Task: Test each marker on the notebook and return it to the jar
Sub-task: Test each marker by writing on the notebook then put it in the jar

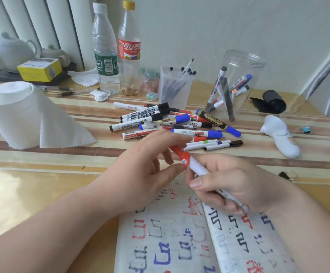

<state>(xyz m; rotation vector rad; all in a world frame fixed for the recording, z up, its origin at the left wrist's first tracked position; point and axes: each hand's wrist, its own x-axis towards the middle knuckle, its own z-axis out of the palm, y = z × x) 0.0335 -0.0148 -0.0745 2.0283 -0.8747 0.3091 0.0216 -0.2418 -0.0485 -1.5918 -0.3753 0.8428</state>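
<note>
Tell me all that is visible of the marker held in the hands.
The marker has a white, plastic-looking barrel and a red cap, fitted on. It slants above the top edge of the notebook, cap pointing away and left. The right hand grips the barrel. The left hand has thumb and fingers at the cap; whether it pinches is unclear.

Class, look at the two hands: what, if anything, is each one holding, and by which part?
One red-capped marker. The right hand grips its white barrel; the left hand pinches its red cap.

both hands (181, 174) hold a red-capped marker (191, 164) over the notebook (179, 243).
</note>
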